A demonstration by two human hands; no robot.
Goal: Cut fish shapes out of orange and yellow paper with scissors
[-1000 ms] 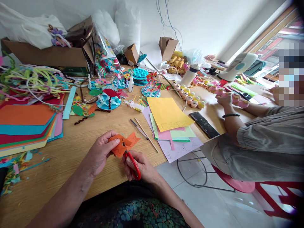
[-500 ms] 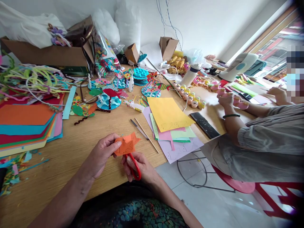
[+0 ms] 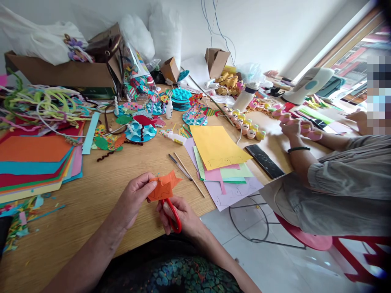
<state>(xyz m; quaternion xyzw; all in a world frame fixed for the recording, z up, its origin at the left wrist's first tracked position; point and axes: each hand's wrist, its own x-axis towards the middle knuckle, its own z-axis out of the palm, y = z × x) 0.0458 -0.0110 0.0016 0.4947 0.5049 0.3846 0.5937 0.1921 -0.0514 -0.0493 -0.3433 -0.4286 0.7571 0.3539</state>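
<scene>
Surface: it is of light wood (image 3: 100,179), and many craft materials lie on it.
Room: a white wall (image 3: 275,32) stands behind; at the right there is a window (image 3: 360,61), and below it a tiled floor (image 3: 241,244) with a pink stool (image 3: 302,234).
Coloured sheets: a stack (image 3: 33,148) lies at the left, just beside a heap of fuzzy strands (image 3: 39,103).
Yellow sheet: it (image 3: 218,144) lies on top of other sheets, near a dark phone (image 3: 264,161); a pen (image 3: 180,167) and a thin stick (image 3: 190,175) lie to its left.
Other person: a grey sleeve (image 3: 342,175) is seen at the right.
Orange paper: this piece (image 3: 163,189), with drawn lines, is held in front of the person's body.
Left grip: it (image 3: 137,193) is pressed together, the thumb and fingers pinching the left edge of the orange paper.
Right grip: it (image 3: 180,211) is closed around the red handles of the scissors (image 3: 174,217), at the paper's lower edge; the blades are hidden, so their opening one cannot tell.
</scene>
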